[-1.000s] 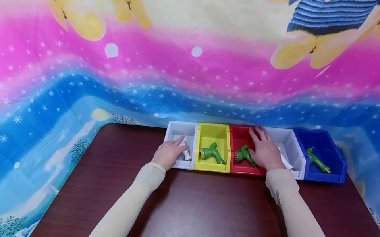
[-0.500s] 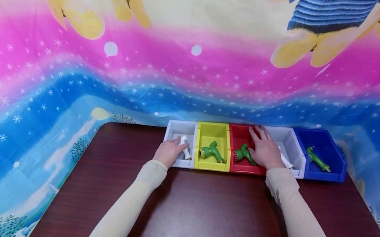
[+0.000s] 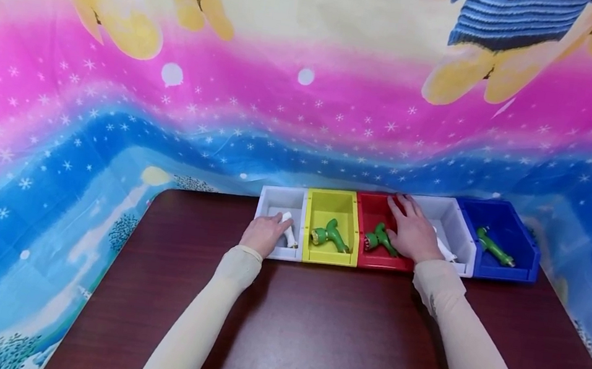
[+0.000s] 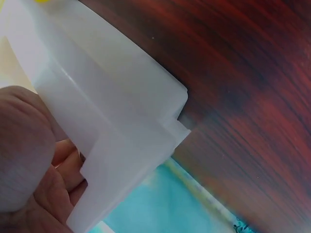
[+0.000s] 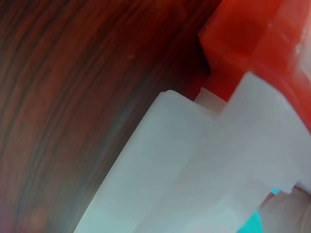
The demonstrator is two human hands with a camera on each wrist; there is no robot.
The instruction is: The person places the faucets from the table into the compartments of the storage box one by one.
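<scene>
In the head view my left hand (image 3: pixel 262 234) reaches into the leftmost white bin (image 3: pixel 267 193), its fingers beside a white tap (image 3: pixel 289 233) lying there. The left wrist view has bent fingers (image 4: pixel 68 167) behind the bin's front lip; I cannot tell whether they hold anything. My right hand (image 3: pixel 416 233) lies across the wall between the red bin (image 3: pixel 375 202) and the second white bin (image 3: pixel 441 210), fingers spread toward the back and thumb over the red side. Beside that thumb is a green tap (image 3: pixel 380 239). Another white tap (image 3: pixel 447 251) is partly covered by the right hand.
Between the left white bin and the red one stands a yellow bin (image 3: pixel 332 200) with a green tap (image 3: pixel 331 236). At the row's right end, a blue bin (image 3: pixel 513 238) holds a green tap (image 3: pixel 494 247). The dark wooden table (image 3: pixel 332 333) meets a printed cloth backdrop (image 3: pixel 283 114).
My left fingers have drawn back slightly, so more of the white tap's top shows. The right hand keeps its place, and the bins and taps stay as they were.
</scene>
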